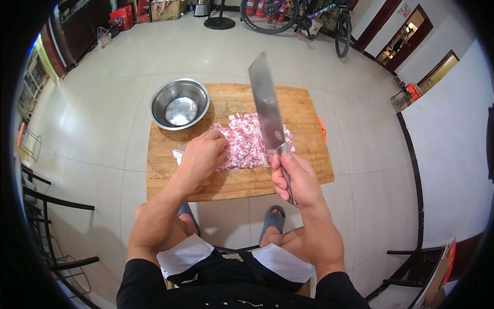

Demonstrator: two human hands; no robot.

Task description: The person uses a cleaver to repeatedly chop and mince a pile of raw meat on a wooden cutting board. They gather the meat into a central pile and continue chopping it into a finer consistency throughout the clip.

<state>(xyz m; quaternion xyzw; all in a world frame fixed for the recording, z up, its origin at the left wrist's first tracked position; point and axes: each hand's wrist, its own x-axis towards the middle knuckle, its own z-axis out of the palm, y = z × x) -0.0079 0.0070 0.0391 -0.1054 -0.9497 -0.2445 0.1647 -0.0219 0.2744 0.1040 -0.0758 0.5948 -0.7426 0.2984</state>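
Observation:
Finely chopped pink and white meat (242, 141) lies in a loose heap on a wooden cutting board (175, 183). My right hand (298, 180) is wrapped round the handle of a cleaver (266, 103), a wide steel blade raised with its tip pointing up and away. The blade is slightly blurred and covers part of the heap. At the heap's left side, my left hand (202, 154) rests with its fingers curled together against the meat; what they hold, if anything, is hidden. A steel bowl (180, 104) stands on the board's far left corner.
My feet in grey slippers (271, 224) are below the board's near edge. Dark chair frames (62, 206) stand at the left. A bicycle (303, 20) and a black round stand base (219, 23) are at the far side; a white wall (453, 154) rises at the right.

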